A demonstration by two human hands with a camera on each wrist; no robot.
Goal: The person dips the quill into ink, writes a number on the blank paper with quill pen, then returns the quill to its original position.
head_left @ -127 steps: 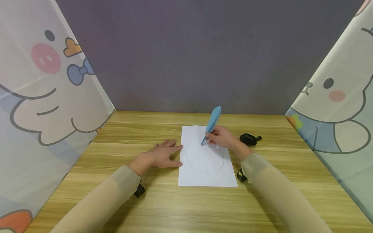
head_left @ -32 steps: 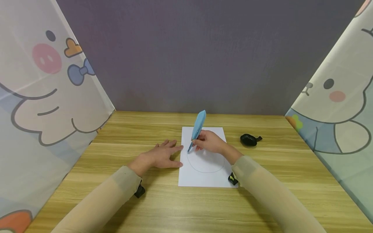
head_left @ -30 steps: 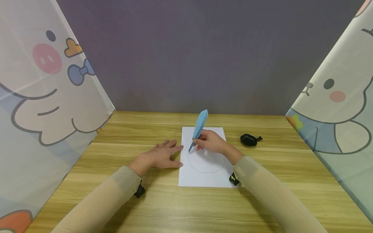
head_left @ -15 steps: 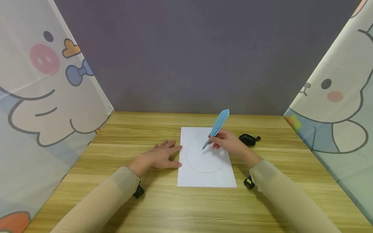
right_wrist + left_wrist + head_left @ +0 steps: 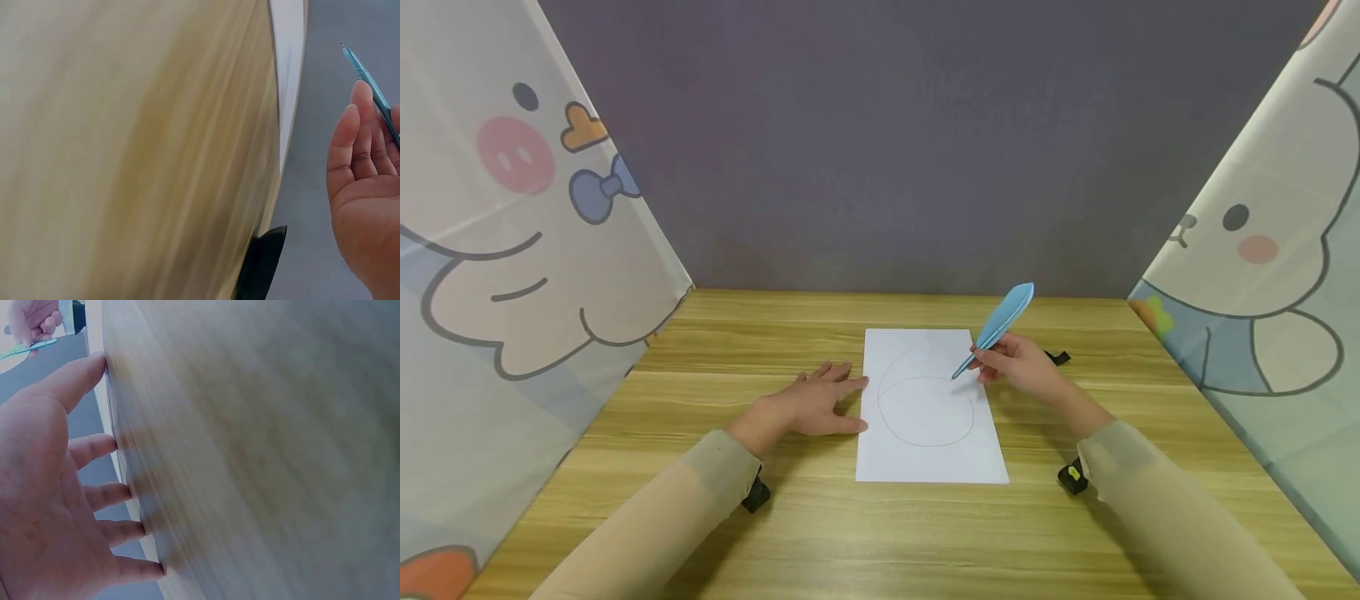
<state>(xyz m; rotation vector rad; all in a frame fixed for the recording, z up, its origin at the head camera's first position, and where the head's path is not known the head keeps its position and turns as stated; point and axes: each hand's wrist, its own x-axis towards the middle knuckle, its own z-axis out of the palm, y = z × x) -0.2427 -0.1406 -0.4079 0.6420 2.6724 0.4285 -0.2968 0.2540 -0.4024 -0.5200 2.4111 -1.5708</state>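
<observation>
A white sheet of paper lies on the wooden table, bearing a thin rounded outline with a curved line across its upper part. My right hand pinches a blue feather-shaped pen over the sheet's upper right. The pen leans to the right, its tip by the right end of that curved line; in the right wrist view the pen's tip shows raised off the table. My left hand rests spread on the table, thumb and index fingertip at the sheet's left edge. In the left wrist view its fingertips meet the tabletop.
A small black object with a strap sits to the right of the sheet, mostly behind my right hand. A dark grey wall closes off the back. Cartoon-printed cloths stand along both sides.
My right hand has carried the pen from the outline's left side to the right, and a curved line now crosses the outline. The black object has become mostly covered. My left hand stays put.
</observation>
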